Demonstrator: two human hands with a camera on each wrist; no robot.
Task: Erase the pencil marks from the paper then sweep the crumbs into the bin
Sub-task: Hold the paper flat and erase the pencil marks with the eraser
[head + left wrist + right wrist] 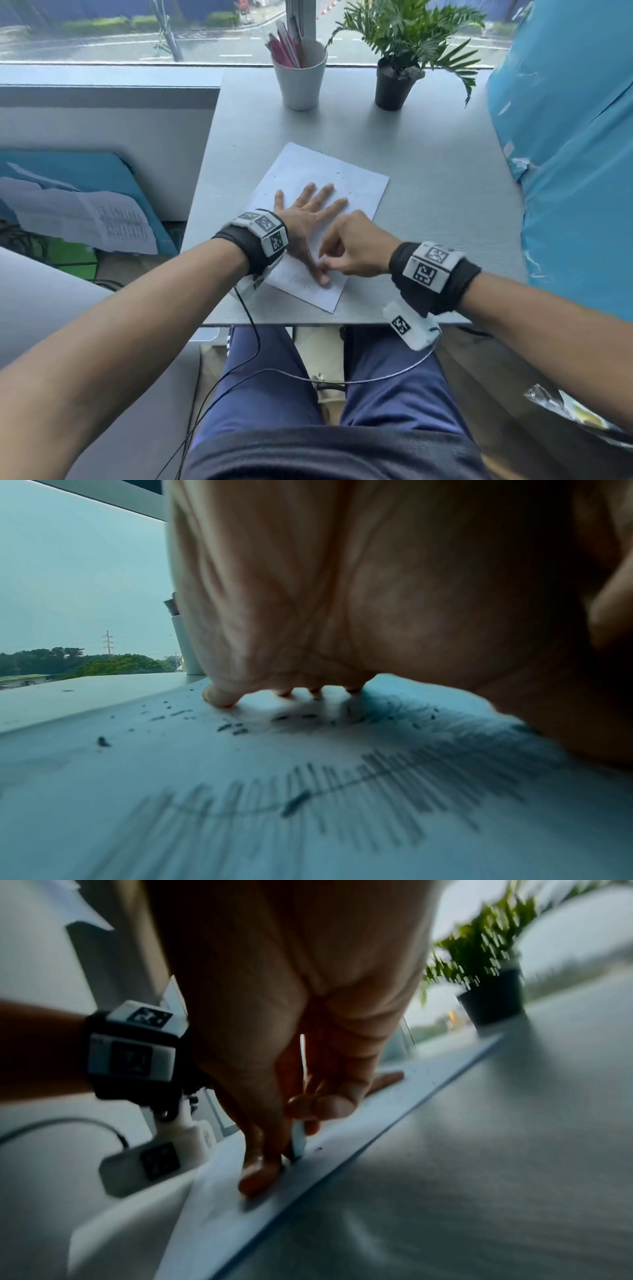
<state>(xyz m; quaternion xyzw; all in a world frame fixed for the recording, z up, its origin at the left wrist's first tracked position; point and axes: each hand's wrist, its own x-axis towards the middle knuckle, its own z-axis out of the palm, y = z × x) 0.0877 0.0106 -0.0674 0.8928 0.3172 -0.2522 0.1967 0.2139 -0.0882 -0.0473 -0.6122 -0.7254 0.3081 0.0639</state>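
the erasing step is in hand, by my reading. the left hand [301, 219] lies flat on the white sheet of paper [356, 181], its fingers [334, 207] straight and spread apart, pinning the sheet to the grey tabletop [438, 219]. the right hand [352, 243] has its fingers curled together and clamped on a small pale eraser [298, 1139], whose lower end meets the paper just beside the left thumb, near the sheet's closest corner. the eraser shows only in the right wrist view, partly hidden by the fingertips.

under the left palm, rows of grey pencil marks [342, 791] are unerased, so the task looks early to middling. dark eraser crumbs [236, 729] lie scattered just ahead of and beside the left fingertips; they are too many and too small to count well.

the next move probably calls for rubbing under firm pressure while the left hand holds the sheet from creasing, then shifting that hand to uncover the marks beneath it. sweeping comes afterwards, and no bin shows in any view.

counted: 1 sheet of paper, 1 eraser, 2 hands. beyond the fingers stand 1 white cup of pens [300, 73] and 1 green plant in a black pot [394, 84].
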